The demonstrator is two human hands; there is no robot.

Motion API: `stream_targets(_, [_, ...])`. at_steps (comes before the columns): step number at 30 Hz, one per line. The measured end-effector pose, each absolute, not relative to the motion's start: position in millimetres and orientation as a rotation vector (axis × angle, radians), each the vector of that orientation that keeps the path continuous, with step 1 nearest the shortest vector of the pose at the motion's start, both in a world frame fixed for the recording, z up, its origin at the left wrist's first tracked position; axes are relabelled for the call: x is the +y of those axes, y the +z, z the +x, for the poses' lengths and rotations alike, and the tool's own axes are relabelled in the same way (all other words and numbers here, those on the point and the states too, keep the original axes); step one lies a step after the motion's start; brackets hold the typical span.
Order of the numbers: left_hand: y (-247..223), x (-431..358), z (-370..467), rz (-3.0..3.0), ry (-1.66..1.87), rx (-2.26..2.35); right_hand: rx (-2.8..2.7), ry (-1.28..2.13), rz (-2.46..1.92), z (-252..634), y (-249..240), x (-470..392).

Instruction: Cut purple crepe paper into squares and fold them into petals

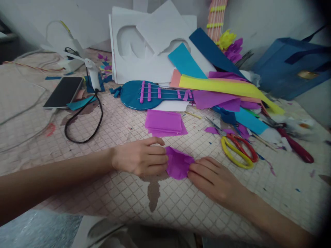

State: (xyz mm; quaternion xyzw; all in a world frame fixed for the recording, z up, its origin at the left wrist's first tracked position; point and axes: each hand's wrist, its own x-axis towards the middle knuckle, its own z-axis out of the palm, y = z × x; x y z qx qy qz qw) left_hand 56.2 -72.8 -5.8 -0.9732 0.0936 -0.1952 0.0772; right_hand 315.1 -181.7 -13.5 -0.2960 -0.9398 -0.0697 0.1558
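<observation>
A crumpled piece of purple crepe paper (pixel 178 165) is held low over the table between my two hands. My left hand (pixel 143 156) closes on its left edge, with the fingers curled and the thumb hidden. On the opposite edge my right hand (pixel 214 177) pinches the paper between thumb and fingers. The paper bows into a shallow cup in the middle. Just beyond it lies a small stack of purple paper rectangles (pixel 164 121). Behind that stack rests a blue paper-covered toy guitar (pixel 141 95) with pink bars and pale strings.
Scissors (pixel 236 151) with yellow and red handles lie to the right, near red-handled pliers (pixel 294 144). Coloured paper strips (pixel 222 86) pile up behind them. A phone (pixel 63 92) and a corded white tool (pixel 93 74) are at left. A blue bag (pixel 292 69) stands back right.
</observation>
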Motion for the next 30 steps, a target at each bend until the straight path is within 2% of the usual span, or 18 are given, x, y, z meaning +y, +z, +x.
stream_targets(8, [-4.4, -74.3, 55.8, -2.921, -0.615, 0.273, -2.58, -0.018, -0.94, 318.3, -14.3, -179.9])
stream_targets(26, [-1.9, -87.9, 58.8, -2.989, -0.668, 0.175, -2.502, -0.084, -1.049, 308.2, -20.1, -195.3])
stream_targets(30, [-6.2, -97.3, 59.4, -3.034, -0.704, -0.042, -2.47, -0.042, -1.057, 309.6, -20.3, -197.8])
